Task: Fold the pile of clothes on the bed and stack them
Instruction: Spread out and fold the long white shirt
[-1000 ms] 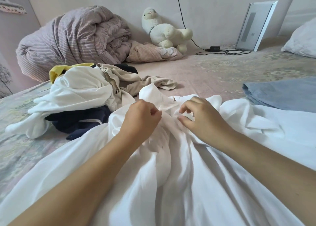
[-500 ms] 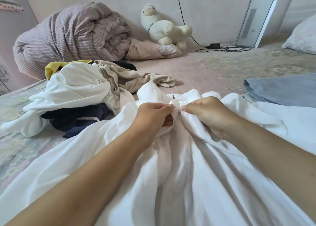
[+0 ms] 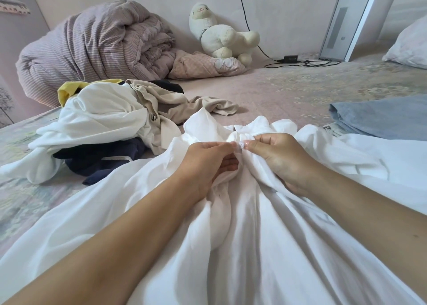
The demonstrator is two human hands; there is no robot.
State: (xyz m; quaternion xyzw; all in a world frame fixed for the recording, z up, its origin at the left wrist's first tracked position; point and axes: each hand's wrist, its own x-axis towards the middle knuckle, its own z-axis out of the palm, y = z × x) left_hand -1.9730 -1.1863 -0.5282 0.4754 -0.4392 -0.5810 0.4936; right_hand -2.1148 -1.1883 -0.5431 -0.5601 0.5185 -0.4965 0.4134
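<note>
A large white shirt (image 3: 265, 235) lies spread over the bed in front of me, bunched near its collar. My left hand (image 3: 205, 163) and my right hand (image 3: 277, 159) meet at the collar, each pinching the white fabric between thumb and fingers around a small button. To the left sits the unfolded pile of clothes (image 3: 104, 124): white, beige, yellow and dark navy pieces. A folded blue garment (image 3: 381, 117) lies flat at the right.
A rolled striped duvet (image 3: 92, 48) and a pink cushion (image 3: 203, 65) lie at the back left. A plush toy (image 3: 219, 34) leans on the wall, with a cable and charger (image 3: 291, 58), a white panel (image 3: 349, 25) and a pillow (image 3: 409, 48) at the back right.
Both hands have moved forward up the shirt to the collar and closed in on each other. They now pinch the fabric together at a button.
</note>
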